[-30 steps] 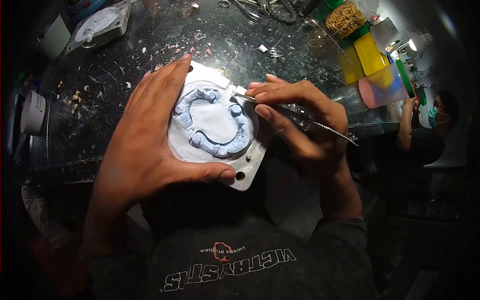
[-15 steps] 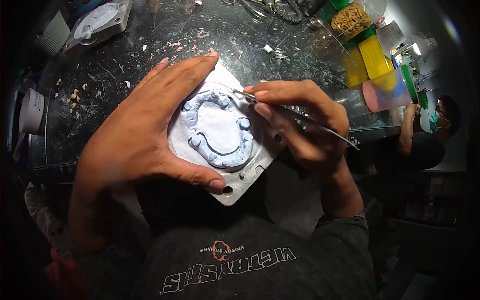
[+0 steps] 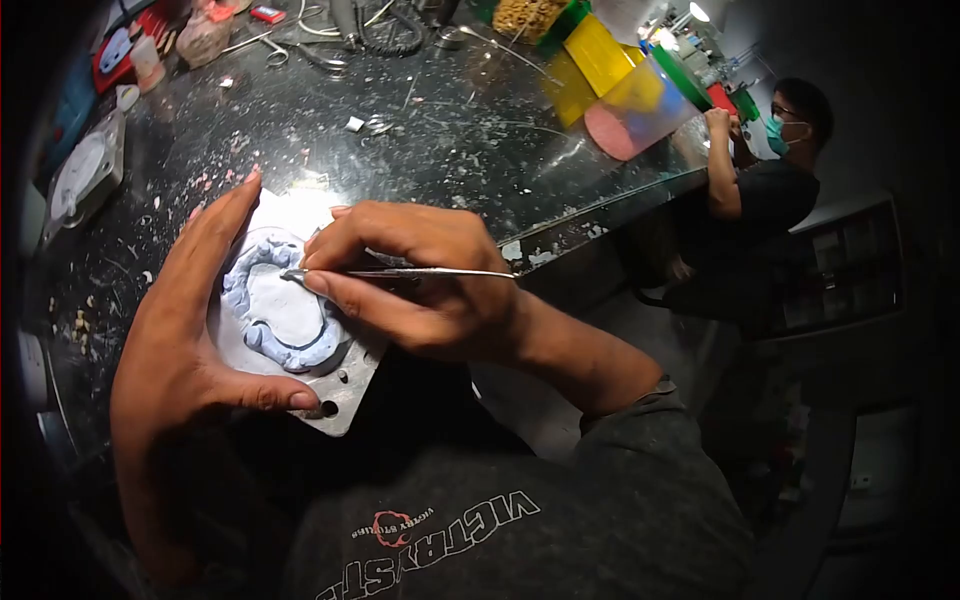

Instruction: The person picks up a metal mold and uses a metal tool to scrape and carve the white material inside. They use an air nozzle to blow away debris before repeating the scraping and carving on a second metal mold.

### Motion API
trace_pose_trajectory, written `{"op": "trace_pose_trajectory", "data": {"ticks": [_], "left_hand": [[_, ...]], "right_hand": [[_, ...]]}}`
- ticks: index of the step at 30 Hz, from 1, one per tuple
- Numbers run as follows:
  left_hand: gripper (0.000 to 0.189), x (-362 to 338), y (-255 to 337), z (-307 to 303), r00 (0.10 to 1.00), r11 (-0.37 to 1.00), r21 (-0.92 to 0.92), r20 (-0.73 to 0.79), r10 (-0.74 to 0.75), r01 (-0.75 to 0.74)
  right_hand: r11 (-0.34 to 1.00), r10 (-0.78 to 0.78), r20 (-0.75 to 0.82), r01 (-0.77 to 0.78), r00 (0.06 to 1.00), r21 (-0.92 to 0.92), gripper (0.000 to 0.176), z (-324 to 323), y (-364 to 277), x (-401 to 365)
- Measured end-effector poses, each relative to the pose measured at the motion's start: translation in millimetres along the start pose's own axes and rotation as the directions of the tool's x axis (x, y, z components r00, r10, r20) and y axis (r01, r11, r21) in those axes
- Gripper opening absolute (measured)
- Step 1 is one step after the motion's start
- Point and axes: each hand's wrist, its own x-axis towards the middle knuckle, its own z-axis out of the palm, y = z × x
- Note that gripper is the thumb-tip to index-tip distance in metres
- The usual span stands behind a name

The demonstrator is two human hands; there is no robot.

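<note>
My left hand (image 3: 180, 335) wraps round the left side of a metal dental flask half (image 3: 345, 405), thumb along its lower edge and fingers reaching to its far end. Set in white plaster inside the flask is a pale blue, horseshoe-shaped dental cast (image 3: 302, 356) with tooth stumps. Pinched in my right hand (image 3: 425, 235) is a thin metal dental carver (image 3: 440, 272), lying nearly level across the view. Its working tip is over the inner side of the arch, close to the white plaster. My right fingers hide the right side of the cast.
Another flask half (image 3: 85, 170) with plaster lies at the left. Scissors (image 3: 275, 52) and cables lie at the back. A clear jar of pink powder (image 3: 625, 130) stands near the right edge. A masked person (image 3: 770, 180) is beyond it. Plaster crumbs dot the dark bench.
The view has swung right, so the bench and flask sit further left. The carver's tip has gone from the flask's upper right rim to inside the arch, and the tool lies flatter.
</note>
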Motion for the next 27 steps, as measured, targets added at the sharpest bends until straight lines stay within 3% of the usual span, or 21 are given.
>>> {"op": "trace_pose_trajectory", "data": {"ticks": [2,5,11,13,15,17,19,20,24,27], "left_hand": [[0.148,-4,4,-1,1.0,0.999,0.048,-0.023,0.008,-0.007],[0.149,-10,9,0,0.999,0.991,0.13,-0.031,-0.02,0.024],[0.149,-14,11,4,0.996,0.986,0.165,-0.081,-0.026,0.039],[0.148,-19,12,4,0.996,0.984,0.17,-0.082,-0.04,0.053],[0.147,-24,17,9,0.983,0.932,0.356,-0.183,0.001,0.065],[0.136,-35,35,20,0.973,0.934,0.349,-0.231,0.007,0.077],[0.123,-47,47,44,0.815,0.928,0.172,-0.549,-0.187,0.329],[0.113,-53,45,55,0.802,0.938,0.178,-0.58,-0.143,0.297],[0.126,-63,48,79,0.832,0.933,0.241,-0.545,-0.098,0.268],[0.136,-60,49,71,0.899,0.893,0.359,-0.427,-0.101,0.27]], "right_hand": [[0.996,0.078,-0.047,-0.075,0.996,0.055,0.008,9,-5,-4],[1.0,-0.022,-0.127,0.021,0.992,-0.005,0.007,18,-5,-7],[0.998,0.024,-0.194,-0.013,0.981,0.054,0.011,26,-2,-10],[0.985,0.102,-0.134,-0.081,0.986,0.152,0.013,25,-3,-11],[0.995,-0.096,-0.097,0.093,0.991,-0.034,0.013,19,-2,-11],[0.98,-0.138,-0.022,0.133,0.99,-0.15,0.012,11,-8,-13],[0.98,-0.139,-0.028,0.134,0.99,-0.149,0.012,8,-8,-13],[0.977,-0.16,0.028,0.162,0.987,-0.141,0.013,4,-8,-10],[0.978,-0.158,0.181,0.179,0.971,-0.108,0.019,-9,-6,-2],[0.973,-0.165,0.276,0.203,0.947,-0.113,0.024,-15,-6,1]]}}
